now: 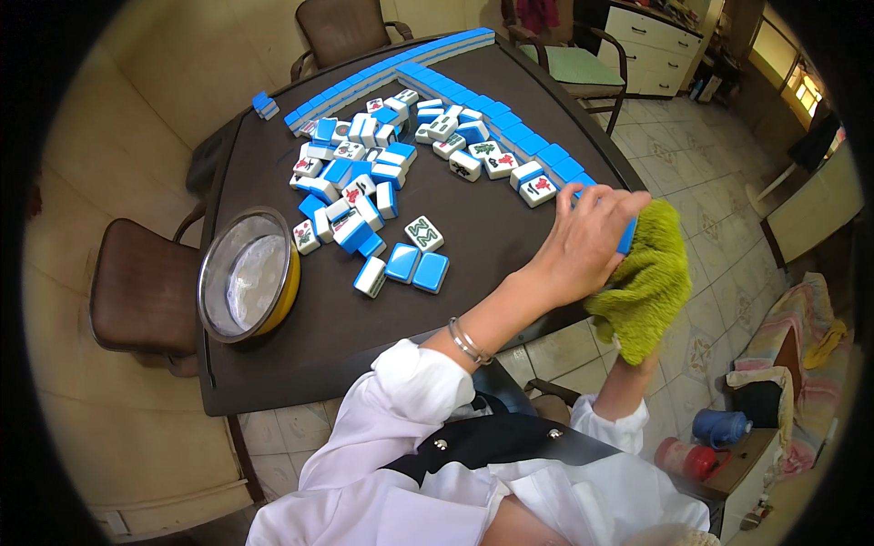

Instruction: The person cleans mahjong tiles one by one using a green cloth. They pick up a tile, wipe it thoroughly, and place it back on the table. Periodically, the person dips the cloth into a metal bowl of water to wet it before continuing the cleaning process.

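My left hand [584, 239] is at the near end of a row of blue-backed mahjong tiles [522, 140], near the right edge of the mahjong table [478, 307]. Its fingers curl around blue tiles [626, 237], partly hidden by the hand. A fluffy green cloth [649, 280] drapes over my right hand and hides its fingers; only the wrist [631, 382] shows below. The cloth meets the tiles beside my left hand, beyond the table's edge. Loose tiles [358, 188], some face up and some blue side up, lie jumbled mid-table.
A steel-rimmed yellow basin [290, 300] stands at the table's left edge. Another tile row [382, 72] runs along the far side, with a small tile stack [265, 106] at the far left corner. Chairs [147, 286] surround the table. Two thermos flasks [717, 426] are at lower right.
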